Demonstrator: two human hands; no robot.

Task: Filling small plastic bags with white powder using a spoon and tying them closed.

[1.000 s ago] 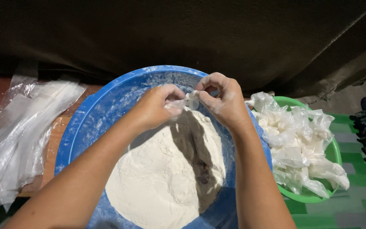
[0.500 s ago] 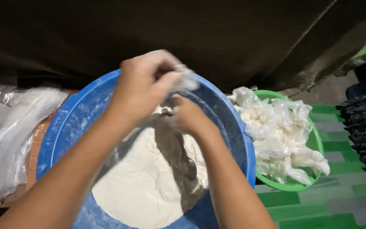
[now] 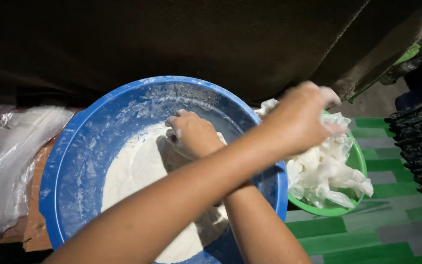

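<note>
Seen from the head camera looking down, two bare forearms cross over a large round blue plastic basin (image 3: pixel 74 161). The left hand (image 3: pixel 301 117) reaches across to the right, over the near rim of a small round green plastic bowl (image 3: pixel 355 164), its fingers curled together above the contents; motion blur hides whether they pinch anything. The right hand (image 3: pixel 191 134) passes under the left forearm and sits inside the blue basin, knuckles up, fingers bent down and pressed into the far edge of a heap of white flour (image 3: pixel 137 171); whether it grips anything cannot be told. The flour fills the bottom of the basin, and a pale dusting streaks the inner walls. The green bowl stands just beside the basin on its right, touching or nearly touching the rim, and is piled with small filled clear plastic bags (image 3: pixel 328 171) that look white with powder. To the left of the basin, a loose stack of empty clear plastic bags (image 3: pixel 10 156) lies on a brown wooden surface (image 3: pixel 37 227). A green and grey chequered mat (image 3: pixel 367 230) covers the floor at lower right, and a dark wall (image 3: pixel 172 39) fills the top.
</note>
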